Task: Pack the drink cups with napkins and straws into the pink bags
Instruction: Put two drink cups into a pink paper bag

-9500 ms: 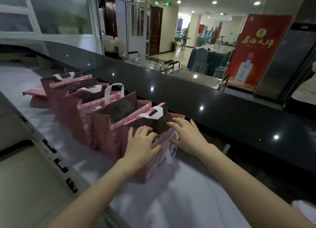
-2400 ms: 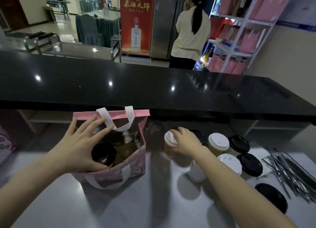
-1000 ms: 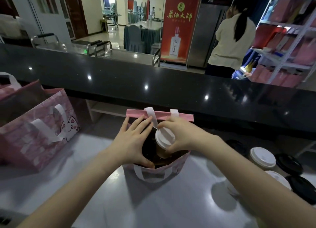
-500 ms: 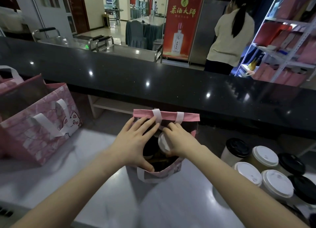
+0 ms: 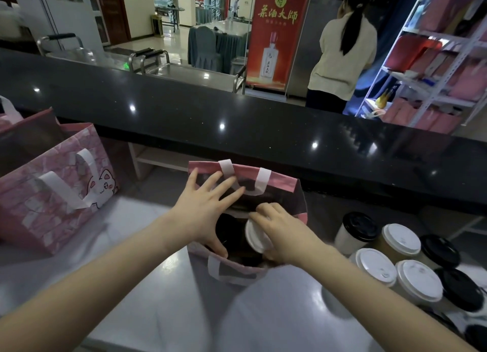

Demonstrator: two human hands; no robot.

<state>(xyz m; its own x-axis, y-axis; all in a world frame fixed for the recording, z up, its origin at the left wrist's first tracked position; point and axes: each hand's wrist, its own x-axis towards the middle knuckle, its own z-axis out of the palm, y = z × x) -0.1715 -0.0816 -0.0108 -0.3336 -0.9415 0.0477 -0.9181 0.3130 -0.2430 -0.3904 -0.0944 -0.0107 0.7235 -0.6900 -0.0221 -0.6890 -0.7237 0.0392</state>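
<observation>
An open pink bag with white handles stands on the grey worktop in front of me. My left hand spreads its mouth, fingers straight across the far side and thumb hooked over the near rim. My right hand reaches into the bag and grips a white-lidded cup, tilted and low inside. A dark-lidded cup sits in the bag beside it.
Several more cups with white and black lids stand on the worktop to the right. Another pink bag with a cat print stands at the left. A raised black counter runs behind. A person stands by shelves beyond.
My right hand picked up the white-lidded cup from the group, carried it over the bag and has lowered it deeper inside. My left hand keeps holding the bag open.
</observation>
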